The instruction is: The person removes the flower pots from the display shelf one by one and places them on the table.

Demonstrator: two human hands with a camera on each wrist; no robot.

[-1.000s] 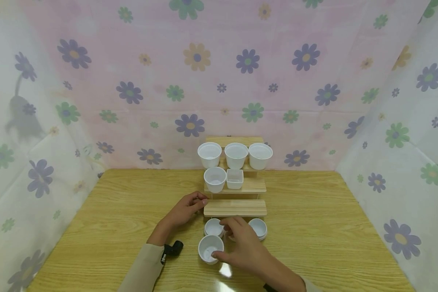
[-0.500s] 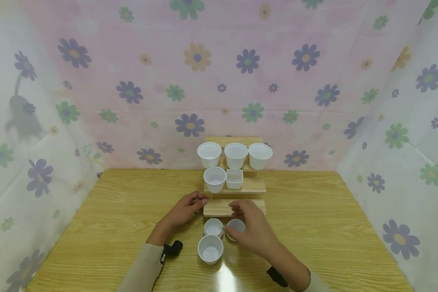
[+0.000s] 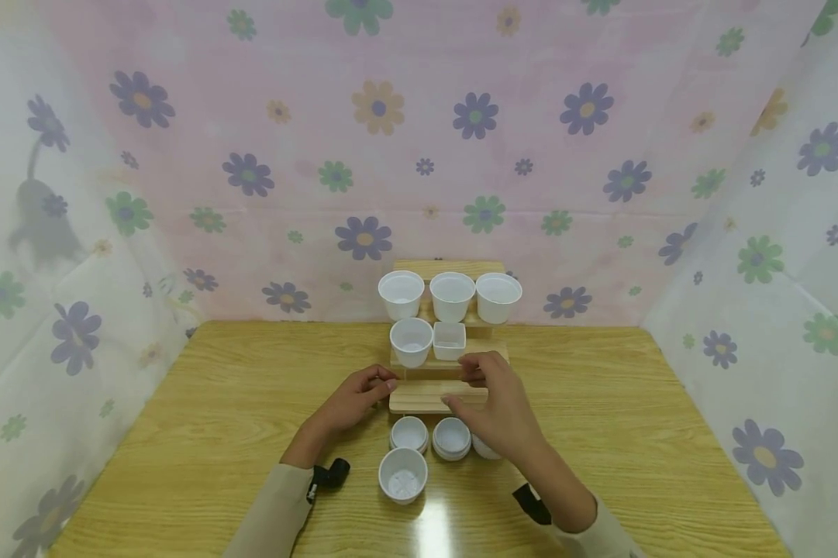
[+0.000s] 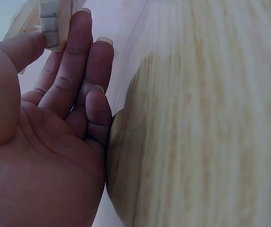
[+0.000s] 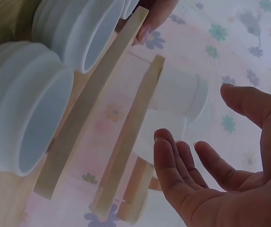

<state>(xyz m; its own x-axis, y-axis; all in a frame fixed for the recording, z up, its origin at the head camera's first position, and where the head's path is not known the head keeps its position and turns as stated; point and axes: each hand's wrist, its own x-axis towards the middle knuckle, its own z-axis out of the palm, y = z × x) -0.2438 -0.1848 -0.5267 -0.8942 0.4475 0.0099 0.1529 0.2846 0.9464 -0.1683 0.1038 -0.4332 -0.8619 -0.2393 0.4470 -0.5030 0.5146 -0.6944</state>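
A tiered wooden stand (image 3: 422, 397) stands in the middle of the table. My left hand (image 3: 349, 399) pinches the left end of its lowest step; in the left wrist view the board end (image 4: 50, 23) sits between thumb and fingers. My right hand (image 3: 498, 403) hovers over the right part of that step, fingers apart and nothing held. Small white pots, left (image 3: 408, 434), middle (image 3: 452, 438) and right (image 3: 484, 448), line up before the stand, the right one partly hidden by my right hand. A larger white pot (image 3: 403, 475) stands before the left one.
Three round white pots fill an upper step, the middle one (image 3: 452, 297) among them. Below them stand a round pot (image 3: 412, 342) and a square pot (image 3: 450, 342). A flowered cloth (image 3: 419, 186) hangs behind the wood-grain table (image 3: 251, 372).
My right hand has moved up from the small pots to over the lowest step. The middle small pot shows again and the right one is now partly covered. My left hand stays put.
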